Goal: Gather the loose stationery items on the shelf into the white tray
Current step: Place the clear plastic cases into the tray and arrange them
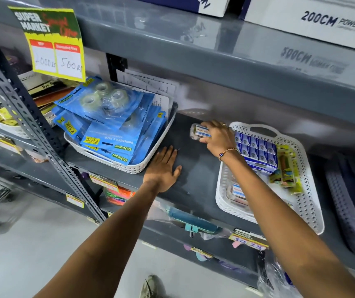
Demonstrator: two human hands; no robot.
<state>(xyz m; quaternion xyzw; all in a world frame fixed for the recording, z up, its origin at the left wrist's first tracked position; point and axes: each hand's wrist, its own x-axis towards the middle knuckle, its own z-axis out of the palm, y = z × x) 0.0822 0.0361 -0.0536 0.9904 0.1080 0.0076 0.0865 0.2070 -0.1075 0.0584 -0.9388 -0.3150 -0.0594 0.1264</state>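
Fingers [209, 127] of the right hand [216, 136] curl around a small clear packet [198, 131] with a blue-and-white label, pinching it just above the grey shelf [193, 181], at about nine o'clock from the white tray [309, 203]. That arm reaches in from five o'clock and crosses over the near left part of the tray, hiding some of what lies there; a beaded bracelet [228, 152] sits at the wrist. The left hand [163, 168] lies palm down on the bare shelf with its fingers together and extended toward twelve o'clock, holding nothing, its fingertips just beside the corner of the basket [129, 166] at ten o'clock.

Going down in size: the shelf carries the basket, piled with blue tape packs [107, 117], and the white tray at three o'clock. Inside the tray are a block of small blue boxes [258, 151], a yellow-green pack [286, 171] beside it, and at the near end another clear packet [237, 192], partly under the arm and too blurred to read. The label on the held packet cannot be read either. A dark tray [352, 203] at far right is cut off by the frame edge.
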